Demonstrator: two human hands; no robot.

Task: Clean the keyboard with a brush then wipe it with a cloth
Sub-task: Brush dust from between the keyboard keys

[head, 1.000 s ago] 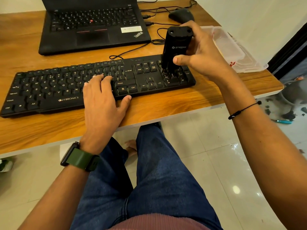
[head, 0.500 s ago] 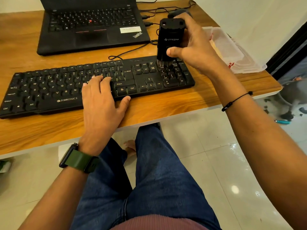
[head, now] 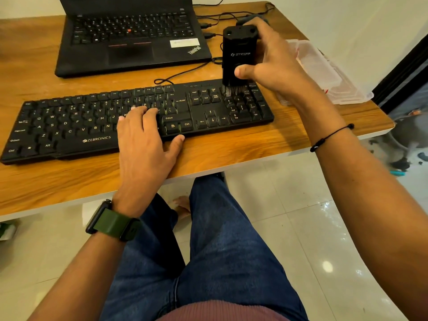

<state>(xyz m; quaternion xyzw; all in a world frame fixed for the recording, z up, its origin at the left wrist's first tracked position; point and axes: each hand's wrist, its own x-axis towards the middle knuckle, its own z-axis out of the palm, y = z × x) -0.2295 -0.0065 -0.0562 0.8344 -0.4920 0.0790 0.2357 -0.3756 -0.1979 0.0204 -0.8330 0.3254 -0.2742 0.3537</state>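
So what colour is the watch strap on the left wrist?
Dark green watch strap, clearest in the head view.

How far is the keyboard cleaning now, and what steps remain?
Nothing looks finished. In hand: the right hand holds the brush upright, its bristles on the top of the number pad of the keyboard, while the left hand rests flat on the keys to steady it. Left: brushing the other keys, then the wipe; no cloth is in view.

Wooden desk (head: 231,154), glossy white floor tiles (head: 301,205), pale wall (head: 347,19)
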